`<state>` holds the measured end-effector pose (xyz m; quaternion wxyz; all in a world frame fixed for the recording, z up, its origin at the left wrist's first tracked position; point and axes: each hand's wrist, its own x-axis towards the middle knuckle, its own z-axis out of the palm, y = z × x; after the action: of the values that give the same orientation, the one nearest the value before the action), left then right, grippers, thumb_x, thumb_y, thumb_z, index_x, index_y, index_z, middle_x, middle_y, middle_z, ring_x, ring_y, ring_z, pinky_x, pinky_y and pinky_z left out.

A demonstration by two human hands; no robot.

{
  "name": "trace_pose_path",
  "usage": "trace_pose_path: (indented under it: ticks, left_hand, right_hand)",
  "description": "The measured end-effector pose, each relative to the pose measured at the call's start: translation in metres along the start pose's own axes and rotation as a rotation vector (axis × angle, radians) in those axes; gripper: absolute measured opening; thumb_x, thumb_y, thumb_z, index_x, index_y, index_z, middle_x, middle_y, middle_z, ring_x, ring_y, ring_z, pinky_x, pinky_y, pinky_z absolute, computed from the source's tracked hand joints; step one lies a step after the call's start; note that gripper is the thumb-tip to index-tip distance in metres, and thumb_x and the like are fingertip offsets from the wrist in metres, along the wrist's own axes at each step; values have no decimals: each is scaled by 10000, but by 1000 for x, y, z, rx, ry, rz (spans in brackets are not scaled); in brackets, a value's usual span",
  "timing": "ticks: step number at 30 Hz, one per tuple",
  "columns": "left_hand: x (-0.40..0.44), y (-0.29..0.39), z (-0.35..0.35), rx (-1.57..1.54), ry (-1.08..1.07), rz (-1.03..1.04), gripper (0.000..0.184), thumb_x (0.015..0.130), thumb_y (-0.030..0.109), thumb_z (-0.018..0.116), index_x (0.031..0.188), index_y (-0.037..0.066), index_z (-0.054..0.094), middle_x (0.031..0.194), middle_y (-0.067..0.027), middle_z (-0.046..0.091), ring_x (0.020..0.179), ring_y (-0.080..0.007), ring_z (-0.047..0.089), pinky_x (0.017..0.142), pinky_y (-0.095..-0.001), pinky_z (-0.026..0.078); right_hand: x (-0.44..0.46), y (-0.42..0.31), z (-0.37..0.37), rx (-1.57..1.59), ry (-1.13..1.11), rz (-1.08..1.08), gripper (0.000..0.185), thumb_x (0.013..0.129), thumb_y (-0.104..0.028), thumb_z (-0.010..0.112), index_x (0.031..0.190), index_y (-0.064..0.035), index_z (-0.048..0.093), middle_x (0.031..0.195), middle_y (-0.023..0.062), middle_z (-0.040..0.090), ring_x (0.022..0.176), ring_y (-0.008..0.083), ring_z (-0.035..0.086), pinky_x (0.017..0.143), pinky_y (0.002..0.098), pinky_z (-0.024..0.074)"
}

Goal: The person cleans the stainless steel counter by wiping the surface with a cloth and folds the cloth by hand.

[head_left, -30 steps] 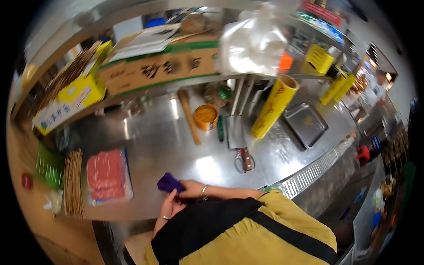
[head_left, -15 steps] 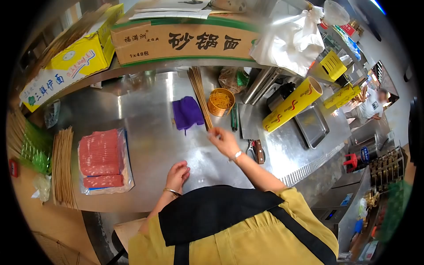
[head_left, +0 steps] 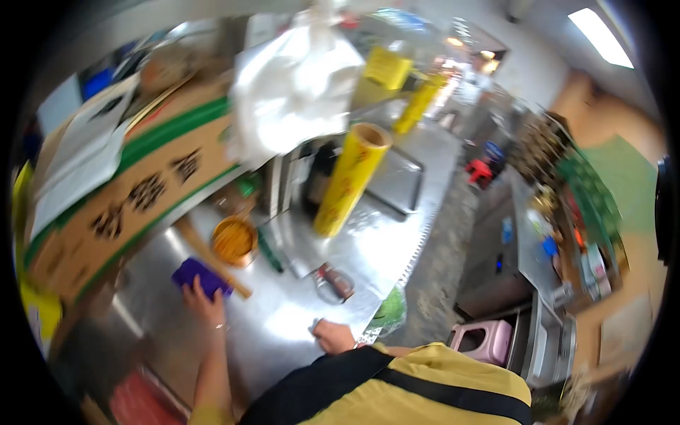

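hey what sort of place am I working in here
Probably a commercial kitchen, judging by the metal worktop, the yellow roll that resembles cling film, and the open tin of what looks like orange food.

And there's the yellow roll (head_left: 353, 180) just beside the metal tray (head_left: 395, 180), white plastic bag (head_left: 294, 92) by the cardboard box (head_left: 142, 205), pink stool (head_left: 500, 340) away right!
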<state>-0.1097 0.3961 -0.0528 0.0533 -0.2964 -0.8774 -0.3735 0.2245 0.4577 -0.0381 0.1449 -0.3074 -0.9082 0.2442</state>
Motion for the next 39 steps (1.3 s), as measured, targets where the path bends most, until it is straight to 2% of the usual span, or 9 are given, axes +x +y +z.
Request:
trace_pose_path:
  ticks: [6, 9, 19, 24, 27, 32, 34, 36, 39]
  left_hand:
    - [82, -17, 14, 72, -80, 68, 586, 746, -62, 551, 1309, 50, 431, 1365, -240, 388, 1252, -385, 385, 1064, -442, 304]
    - [118, -32, 18, -431, 60, -268, 597, 713, -169, 409, 1280, 13, 460, 1300, -192, 486, 1202, -307, 470, 1056, -375, 342]
    - [12, 20, -36, -232, -43, 371, 477, 648, -12, 630, 1117, 7, 548, 1198, -182, 511, 1198, -359, 428, 1045, -440, 311]
    - [-126, 80, -47, -1044, -934, -459, 354, 895, 151, 608, 1203, 4, 515, 1087, -88, 600, 964, -187, 576, 834, -292, 496]
    - [-158, 121, -72, -893, -1267, -345, 392, 945, 240, 530, 1240, -13, 481, 1165, -165, 570, 1100, -246, 552, 919, -332, 481]
    - [-193, 143, -79, -934, -1191, -581, 455, 980, 347, 408, 1297, 21, 435, 1240, -183, 533, 1218, -286, 467, 966, -362, 453]
    - [-200, 112, -42, -1302, -1008, -1152, 357, 980, 297, 409, 1204, 51, 541, 1133, -167, 592, 1037, -248, 585, 793, -320, 518]
    - [-201, 108, -30, -1352, -933, -1243, 353, 978, 291, 416, 1210, 52, 533, 1143, -162, 586, 1044, -247, 581, 806, -323, 512]
    - [-200, 120, -14, -1329, -902, -1233, 349, 974, 282, 427, 1220, 53, 522, 1158, -155, 577, 1055, -246, 574, 825, -328, 503]
  right_hand:
    - [1, -4, -7, -77, 27, -48, 185, 721, -111, 572, 896, -118, 514, 853, 60, 478, 746, 260, 572, 582, 381, 487]
    - [1, -5, -12, -64, -4, -77, 191, 719, -119, 578, 894, -120, 503, 856, 61, 468, 754, 247, 570, 577, 375, 488]
    - [-4, 0, -11, 3, 49, -134, 179, 734, -111, 560, 894, -131, 482, 875, 44, 470, 765, 233, 577, 573, 374, 497]
    - [-7, 10, -1, 33, 111, -177, 147, 763, -124, 550, 900, -133, 500, 869, 52, 478, 757, 242, 582, 569, 376, 496]
    - [-6, 15, 4, 107, 173, -161, 63, 820, -145, 512, 877, -118, 519, 857, 72, 507, 721, 280, 586, 576, 388, 492]
    - [7, 16, 7, 242, 186, 31, 102, 830, -121, 494, 905, -94, 558, 899, 56, 565, 742, 243, 608, 623, 370, 500]
    - [21, 2, -6, 1158, -88, 433, 180, 816, -84, 481, 973, -70, 566, 923, 43, 578, 769, 182, 608, 690, 334, 501]
    - [19, -24, -28, 1087, -127, 33, 225, 805, -59, 466, 1007, -54, 563, 922, 40, 575, 847, 135, 584, 749, 298, 486]
    - [7, -51, -54, 1261, -217, 89, 192, 790, -161, 521, 941, -75, 600, 726, 58, 563, 735, 193, 593, 635, 322, 490]
